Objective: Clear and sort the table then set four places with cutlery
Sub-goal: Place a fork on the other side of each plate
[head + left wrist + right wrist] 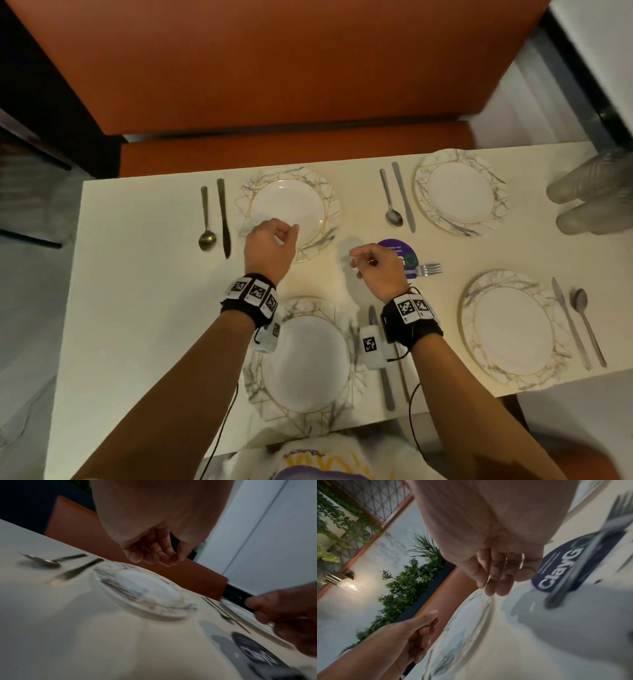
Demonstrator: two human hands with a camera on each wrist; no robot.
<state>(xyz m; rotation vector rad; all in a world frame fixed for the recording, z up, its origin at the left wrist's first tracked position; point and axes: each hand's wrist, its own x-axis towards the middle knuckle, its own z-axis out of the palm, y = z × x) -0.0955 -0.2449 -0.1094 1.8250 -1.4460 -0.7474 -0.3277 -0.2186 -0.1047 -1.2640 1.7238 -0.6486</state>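
Observation:
Four marble-rimmed plates sit on the white table [137,308]: far left [308,192], far right [459,192], near right [513,329] and near middle [305,359]. A spoon [206,219] and knife [223,216] lie left of the far left plate. Another spoon [390,198] and knife [404,195] lie left of the far right plate. A knife [568,322] and spoon [585,325] lie right of the near right plate. A fork [424,269] rests across a purple coaster [394,246]. My left hand [284,233] hovers over the far left plate's near rim, loosely curled and empty. My right hand [359,260] hangs empty just left of the coaster.
An orange bench [274,68] runs along the table's far side. Another person's gloved hand [596,195] reaches in at the right edge. A knife [385,387] lies right of the near middle plate, partly under my right wrist. A printed bag [325,459] sits at the near edge.

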